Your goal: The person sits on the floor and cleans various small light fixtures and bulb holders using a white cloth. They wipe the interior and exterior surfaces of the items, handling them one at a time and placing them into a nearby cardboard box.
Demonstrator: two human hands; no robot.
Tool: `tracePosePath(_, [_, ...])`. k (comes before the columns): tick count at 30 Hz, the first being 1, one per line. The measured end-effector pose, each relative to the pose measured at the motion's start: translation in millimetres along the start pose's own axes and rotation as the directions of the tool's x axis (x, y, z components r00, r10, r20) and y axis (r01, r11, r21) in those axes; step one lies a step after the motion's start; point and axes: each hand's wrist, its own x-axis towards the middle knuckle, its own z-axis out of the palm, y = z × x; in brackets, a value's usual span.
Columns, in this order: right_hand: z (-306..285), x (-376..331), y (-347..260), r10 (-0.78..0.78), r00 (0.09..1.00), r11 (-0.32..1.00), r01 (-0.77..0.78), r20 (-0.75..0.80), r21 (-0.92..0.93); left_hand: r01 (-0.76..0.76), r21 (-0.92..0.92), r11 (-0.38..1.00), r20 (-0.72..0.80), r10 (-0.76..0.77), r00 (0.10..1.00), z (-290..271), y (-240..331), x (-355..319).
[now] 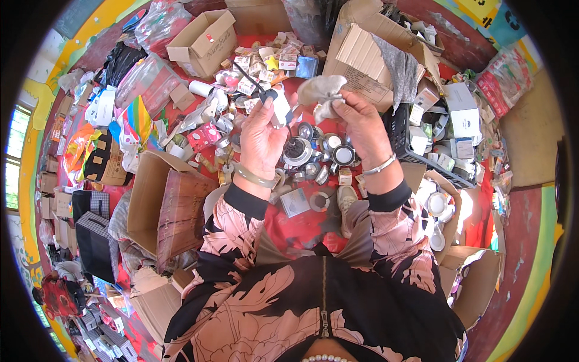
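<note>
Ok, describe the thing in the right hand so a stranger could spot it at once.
Start at the big open cardboard box at the top. Just below its left flap, the right hand pinches a crumpled grey cloth: soft and rumpled, unlike the shiny round metal parts underneath.

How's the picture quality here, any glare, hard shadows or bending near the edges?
Head view: strong daylight, with the cardboard flaps at lower right washed out by glare; the left hand and right hand are sharp and evenly lit, the right one holding a crumpled cloth; fisheye bending curves the boxes and walls toward the dark round rim, where detail smears.
</note>
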Motion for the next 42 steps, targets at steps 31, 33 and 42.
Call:
tracePosePath(31, [54,-7,28,-0.498,0.817,0.429,0.524,0.292,-0.735,-0.018,0.168,0.986,-0.060,0.029,0.998,2,-26,-1])
tracePosePath(33, [54,-9,32,-0.498,0.798,0.397,0.558,0.340,-0.728,-0.006,0.180,0.984,-0.098,0.024,0.995,3,-24,-2])
tracePosePath(42, [-4,5,12,-0.007,1.000,0.531,-0.009,-0.015,-0.847,-0.102,0.095,0.990,-0.050,0.108,0.993,-2,-7,5])
